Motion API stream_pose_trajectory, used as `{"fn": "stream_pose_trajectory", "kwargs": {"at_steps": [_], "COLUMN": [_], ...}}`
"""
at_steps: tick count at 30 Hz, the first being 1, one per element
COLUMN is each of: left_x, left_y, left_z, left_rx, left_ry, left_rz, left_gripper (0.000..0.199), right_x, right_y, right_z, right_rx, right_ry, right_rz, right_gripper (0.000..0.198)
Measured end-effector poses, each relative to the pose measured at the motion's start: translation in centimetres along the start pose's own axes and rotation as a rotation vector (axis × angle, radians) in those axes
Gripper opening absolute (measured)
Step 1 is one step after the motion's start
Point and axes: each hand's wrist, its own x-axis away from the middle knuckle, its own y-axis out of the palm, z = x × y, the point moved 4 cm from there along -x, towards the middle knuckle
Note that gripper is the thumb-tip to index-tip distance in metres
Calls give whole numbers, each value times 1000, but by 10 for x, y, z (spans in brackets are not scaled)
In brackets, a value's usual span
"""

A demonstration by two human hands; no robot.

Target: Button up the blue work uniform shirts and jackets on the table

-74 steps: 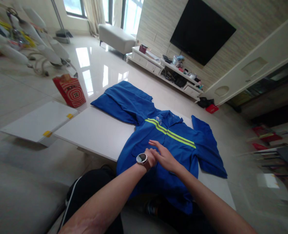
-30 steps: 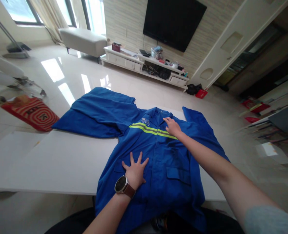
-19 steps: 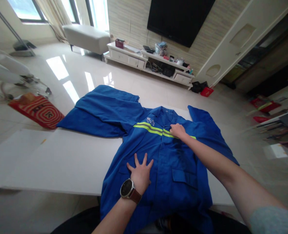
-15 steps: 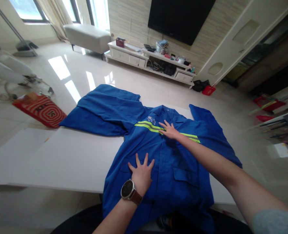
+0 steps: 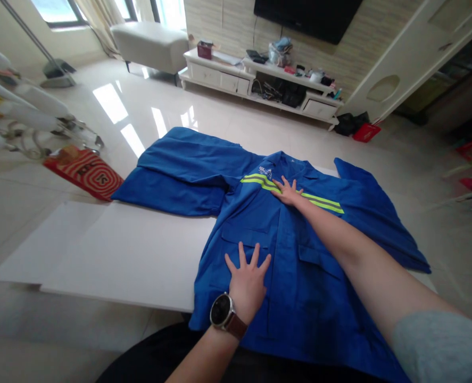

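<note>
A blue work jacket (image 5: 236,223) with a yellow-green and grey stripe across its chest lies front up, sleeves spread to both sides. My left hand (image 5: 247,282), with a watch (image 5: 222,310) on its wrist, rests flat on the lower front just below a pocket flap, fingers spread. Farther up, my right hand (image 5: 287,191) lies with fingers apart on the chest stripe by the front opening, below the collar. White embroidery (image 5: 265,172) shows beside it. Part of the jacket's right half is hidden under my right forearm.
Under the jacket is a white table (image 5: 140,260). A red paper bag (image 5: 88,173) stands beyond its left part. Across the tiled floor are a white TV cabinet (image 5: 215,77), a padded bench (image 5: 150,45) and a red bag (image 5: 366,132).
My left hand has slid down the jacket front, baring the pocket flap. The right hand stays near the chest stripe. The jacket's lower part looks more spread, and the view has shifted.
</note>
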Motion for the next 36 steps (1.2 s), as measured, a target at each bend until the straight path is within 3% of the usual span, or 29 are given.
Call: {"fn": "stream_pose_trajectory", "kwargs": {"at_steps": [5,8,10,13,16,18,21,23,25,27,30,33,36], "left_x": [-6,-8,-7,-6,-3,2,18,33,47,55,58,50,34], "left_y": [7,6,4,3,5,10,26,41,56,71,92,116,133], "left_z": [-7,-9,-9,-7,2,17,50,74,97,121,162,199,214], "left_rx": [-31,-51,-61,-92,-154,-165,-122,-123,-166,-226,-287,-326,-313], "left_ry": [-27,-26,-20,-14,28,126,347,481,559,576,585,593,545], "left_rz": [-41,-59,-70,-67,10,71,60,17,-9,-15,35,56,21], "left_gripper": [87,91,92,90,86,83,83,88,95,104,111,103,77], "right_x": [20,64,109,202,322,406,519,577,616,630,611,555,482], "right_y": [-6,-21,-36,-51,-44,-27,11,31,45,53,51,33,11], "right_z": [-8,3,27,84,151,195,251,278,295,301,299,295,285], "right_rx": [16,31,45,81,49,-26,-176,-260,-316,-345,-330,-220,-138], "right_ry": [-149,-295,-320,-255,-126,5,202,335,414,424,375,370,373], "right_rz": [-10,-21,13,68,105,144,132,213,275,289,294,336,362], "right_gripper": [69,59,55,54,52,54,50,48,44,41,42,45,51]}}
